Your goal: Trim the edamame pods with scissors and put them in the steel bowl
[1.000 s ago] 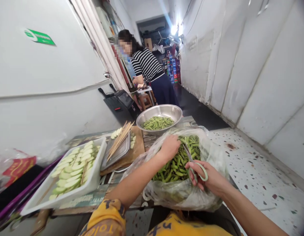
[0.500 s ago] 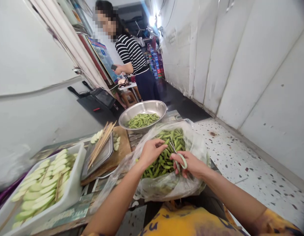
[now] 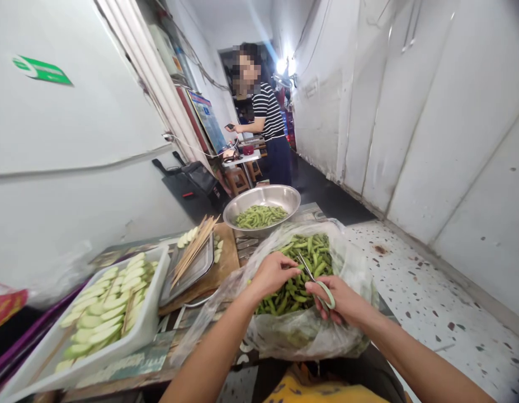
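We see green pods (image 3: 320, 252) heaped in a clear plastic bag (image 3: 301, 338), its mouth spread wide, at the near right of the patterned table (image 3: 156, 358), right in front of our body. Over the heap, our right hand (image 3: 337, 299) grasps a pair of scissors (image 3: 311, 275), fingers curled through and around the pale green handles, the blades slanting far and left above the pods. Our left hand (image 3: 276, 275) hangs over the left part of the heap, thumb and forefinger drawn close together just beside the blades; we cannot tell whether a pod sits between those fingertips. Just beyond the bag, on the far side of the table, stands a round metal bowl (image 3: 284, 197) with more pods (image 3: 262, 216) on its bottom. To the left of the bag lies a wooden board (image 3: 229, 246) carrying a metal tray (image 3: 204, 266), and across the tray rests a bundle of wooden sticks (image 3: 194, 253). Farther left and nearer to us, a white plastic bin (image 3: 148, 330) holds rows of pale green slices (image 3: 106, 322) with sticks among them. In the far part of the room, a person in a striped top (image 3: 270, 115) stands beside a small white table (image 3: 250, 158), one arm stretched left with a small dark object (image 3: 230, 127) in hand.
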A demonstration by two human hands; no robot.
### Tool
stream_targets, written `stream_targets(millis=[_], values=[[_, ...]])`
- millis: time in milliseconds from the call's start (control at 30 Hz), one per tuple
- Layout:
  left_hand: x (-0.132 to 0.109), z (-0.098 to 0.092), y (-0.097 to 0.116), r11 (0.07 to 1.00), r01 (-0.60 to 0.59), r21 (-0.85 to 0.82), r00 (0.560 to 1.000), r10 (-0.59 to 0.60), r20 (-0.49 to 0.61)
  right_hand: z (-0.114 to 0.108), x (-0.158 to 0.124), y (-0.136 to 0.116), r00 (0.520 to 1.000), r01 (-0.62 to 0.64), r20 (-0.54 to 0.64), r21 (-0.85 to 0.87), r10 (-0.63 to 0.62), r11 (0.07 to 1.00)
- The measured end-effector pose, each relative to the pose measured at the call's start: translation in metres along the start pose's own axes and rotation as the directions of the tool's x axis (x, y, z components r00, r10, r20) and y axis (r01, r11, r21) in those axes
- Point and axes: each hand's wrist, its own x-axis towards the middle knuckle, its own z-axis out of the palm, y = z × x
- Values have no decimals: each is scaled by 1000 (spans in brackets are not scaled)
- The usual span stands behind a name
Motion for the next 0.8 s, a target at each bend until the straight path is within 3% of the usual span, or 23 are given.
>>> stream_targets(millis=[67, 167, 267, 367, 500, 800], values=[[0, 0, 1, 1000, 18, -23, 1000, -17, 16, 0, 1, 0, 1000, -12, -17, 1, 12, 1000], [0, -1, 4, 965, 81, -249, 996, -73, 42, 0, 1, -1, 1000, 12, -9, 62, -11, 998], [0, 0, 5, 811, 175, -558, 983, -173, 58, 1, -2, -4, 999, 32, 11, 137, -34, 990], [-1, 3, 3, 629, 250, -736, 961, -254, 109, 3, -6, -8, 999, 13, 46, 117, -18, 993], [-5, 9, 3, 510, 280, -814, 948, -283, 149, 5, -6, -10, 998, 10, 65, 101, -17, 995], [-12, 17, 9, 512, 291, -808, 946, -278, 165, 8, -1, -4, 997, 59, 38, 135, -65, 989]])
